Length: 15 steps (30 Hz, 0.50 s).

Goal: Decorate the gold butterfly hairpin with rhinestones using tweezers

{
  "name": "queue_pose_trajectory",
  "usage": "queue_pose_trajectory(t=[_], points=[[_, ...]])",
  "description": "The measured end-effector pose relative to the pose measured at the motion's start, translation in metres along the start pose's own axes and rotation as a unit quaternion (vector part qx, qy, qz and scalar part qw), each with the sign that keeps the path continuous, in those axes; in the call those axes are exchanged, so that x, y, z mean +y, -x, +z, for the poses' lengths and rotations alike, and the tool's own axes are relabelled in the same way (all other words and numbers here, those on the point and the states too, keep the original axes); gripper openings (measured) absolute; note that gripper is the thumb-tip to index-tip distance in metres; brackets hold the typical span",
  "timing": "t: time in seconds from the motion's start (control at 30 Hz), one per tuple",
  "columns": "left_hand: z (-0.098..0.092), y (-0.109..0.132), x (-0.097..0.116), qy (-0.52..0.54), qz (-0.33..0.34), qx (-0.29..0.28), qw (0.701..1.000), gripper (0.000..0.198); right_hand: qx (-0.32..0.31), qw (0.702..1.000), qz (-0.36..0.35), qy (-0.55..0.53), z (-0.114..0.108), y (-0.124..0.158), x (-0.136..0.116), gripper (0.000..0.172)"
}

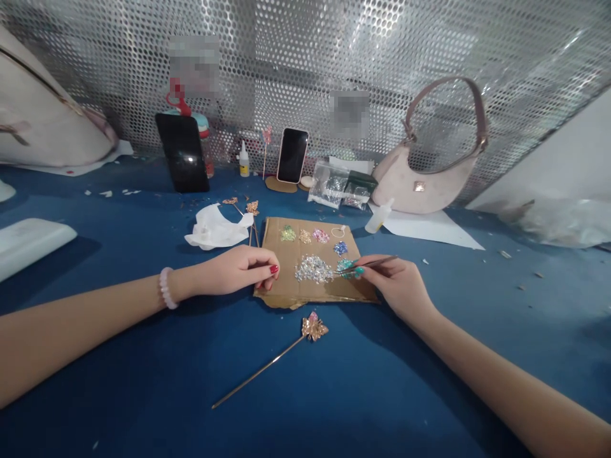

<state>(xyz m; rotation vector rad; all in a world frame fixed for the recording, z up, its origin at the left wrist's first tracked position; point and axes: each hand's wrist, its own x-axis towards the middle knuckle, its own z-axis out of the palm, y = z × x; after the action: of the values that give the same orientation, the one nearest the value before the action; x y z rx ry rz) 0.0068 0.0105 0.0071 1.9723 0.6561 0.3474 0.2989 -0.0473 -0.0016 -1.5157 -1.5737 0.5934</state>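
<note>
My right hand point(398, 283) pinches metal tweezers point(377, 262), whose tips reach the right side of a pile of silvery rhinestones point(312, 270). Under those fingers lies a small teal rhinestone pile point(344, 266), partly hidden. Loosely closed, my left hand point(243, 270) rests at the left edge of a cardboard sheet point(291, 292); nothing shows in its fingers. Green point(287, 233), gold point(304, 236), pink point(321, 236) and blue rhinestones point(340, 248) sit in separate heaps on the cardboard. In front lies a gold hairpin point(272, 360) with a leaf-shaped ornament carrying pink stones.
Crumpled white tissue point(217, 227) and more gold hairpins point(252, 207) lie behind my left hand. A glue bottle point(379, 216) leans right of the cardboard. Farther back stand a phone point(293, 156), a black tablet-like slab point(182, 152), clear bags point(329, 184) and a pale handbag point(424, 178).
</note>
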Motion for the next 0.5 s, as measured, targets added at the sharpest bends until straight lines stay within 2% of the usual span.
queue_pose_trajectory(t=[0.23,0.5], points=[[0.001,0.0,0.002,0.016,-0.004,-0.001,1.0,0.015,0.046,0.999,0.002,0.004,-0.005,-0.008,0.007,0.013],[0.002,0.001,0.001,0.018,-0.003,-0.004,1.0,0.017,0.05,0.999,0.0,0.01,-0.001,-0.013,0.007,0.012]])
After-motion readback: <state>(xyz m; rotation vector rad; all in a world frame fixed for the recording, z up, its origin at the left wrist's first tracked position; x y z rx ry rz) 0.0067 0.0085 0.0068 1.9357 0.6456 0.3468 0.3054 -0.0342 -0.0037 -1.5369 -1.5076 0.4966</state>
